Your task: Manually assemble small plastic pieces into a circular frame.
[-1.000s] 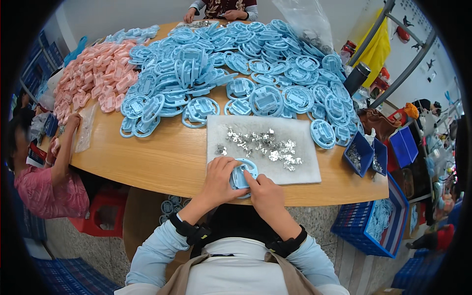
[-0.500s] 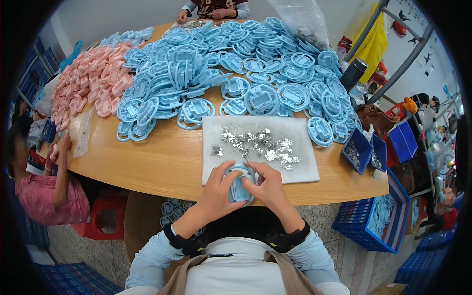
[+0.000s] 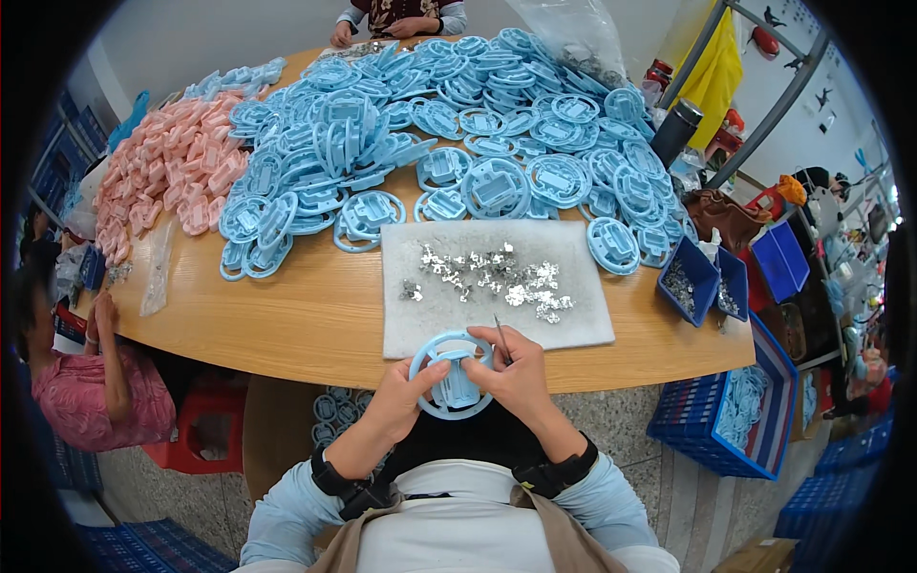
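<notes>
Held in both hands, over the near edge of the table (image 3: 287, 325): a pale blue ring-shaped plastic piece (image 3: 457, 387), face toward the camera. Drawn back within the last second from the near edge of a white pad (image 3: 411, 325), and now apart from it, with far more of its face in view. Gripped from the left by the left hand (image 3: 394, 399), thumb laid over the front. Gripped from the right by the right hand (image 3: 521, 377), fingers near the upper rim, thumb against the raised middle. Also pinched in that right hand: a slim dark tool (image 3: 501, 334), slanting over the ring's top rim half a second earlier, now pointing up and away toward the pad. By the look of it, idle for now, leaving only thumbs and fingers at work on the piece. Lying loose on the pad, apart from both hands: shiny metal parts (image 3: 497, 277). Too small to make out: any metal fitted in the held piece. Beyond the pad: a wide heap of similar blue pieces (image 3: 349, 134).
</notes>
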Available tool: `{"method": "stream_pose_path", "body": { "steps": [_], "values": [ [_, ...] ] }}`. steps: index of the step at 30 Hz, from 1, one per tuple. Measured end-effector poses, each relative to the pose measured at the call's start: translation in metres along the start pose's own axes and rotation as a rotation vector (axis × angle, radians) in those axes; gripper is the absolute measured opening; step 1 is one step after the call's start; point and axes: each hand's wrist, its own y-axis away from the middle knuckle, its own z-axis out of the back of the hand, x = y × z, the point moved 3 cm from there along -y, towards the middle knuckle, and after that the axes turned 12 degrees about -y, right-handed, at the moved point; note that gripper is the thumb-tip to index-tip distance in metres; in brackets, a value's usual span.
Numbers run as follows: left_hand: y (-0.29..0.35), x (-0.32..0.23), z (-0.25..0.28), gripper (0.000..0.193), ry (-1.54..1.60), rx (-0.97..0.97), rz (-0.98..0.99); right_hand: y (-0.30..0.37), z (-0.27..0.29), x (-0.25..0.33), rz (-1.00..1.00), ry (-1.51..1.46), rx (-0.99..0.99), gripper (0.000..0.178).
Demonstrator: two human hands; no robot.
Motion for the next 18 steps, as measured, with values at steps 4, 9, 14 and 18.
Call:
{"method": "stream_pose_path", "body": {
  "steps": [4, 9, 14, 18],
  "values": [
    [0.003, -0.007, 0.000, 0.024, -0.141, 0.141, 0.036, -0.002, 0.004, 0.010, 0.055, 0.135, 0.174, 0.036],
    [-0.005, -0.013, 0.005, 0.023, 0.003, 0.115, 0.045, -0.043, 0.045, -0.008, 0.140, 0.270, 0.098, 0.028],
    [-0.009, -0.002, -0.001, 0.032, 0.378, -0.186, -0.048, -0.066, 0.065, -0.030, 0.253, 0.743, 0.114, 0.018],
    [-0.001, 0.005, -0.006, 0.038, 0.251, -0.015, 0.070, -0.067, 0.060, -0.027, 0.208, 0.837, 0.216, 0.012]
  ]
}}
